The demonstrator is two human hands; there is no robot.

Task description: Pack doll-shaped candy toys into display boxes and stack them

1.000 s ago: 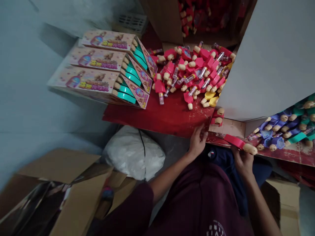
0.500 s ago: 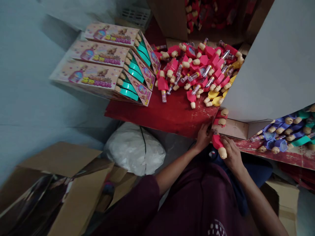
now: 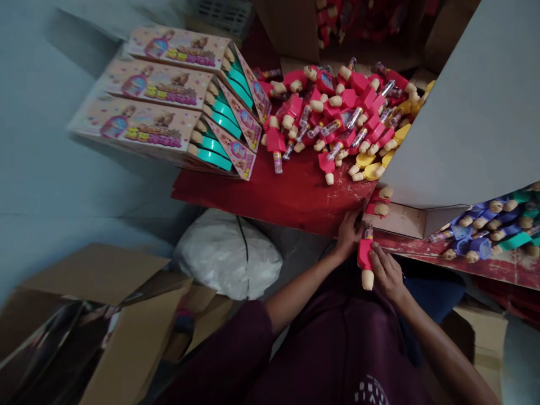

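Note:
My right hand (image 3: 387,273) grips a red toy (image 3: 365,254) with a clear candy tube at its upper end and a beige knob at its lower end. The toy hangs just off the table's front edge. My left hand (image 3: 349,235) is closed on the left side of an open cardboard display box (image 3: 404,220), its fingertips partly hidden. Inside that box, two red toys (image 3: 379,209) lie with beige knobs outward. A large pale panel (image 3: 459,124) rises behind the box. Beyond my hands, a heap of red toys (image 3: 333,121) covers the red tabletop (image 3: 270,194).
Three printed boxes (image 3: 147,126) holding teal toys stand at the left. Yellow toys (image 3: 371,169) lie beside the panel, purple and green ones (image 3: 481,242) at right. A carton (image 3: 358,48) of red toys stands behind. Below are a white sack (image 3: 230,256) and an open carton (image 3: 97,275).
My right hand has shifted slightly left and down, and the red toy in it has swung from slanted to nearly straight. My left hand stays at the box. The view has tilted slightly.

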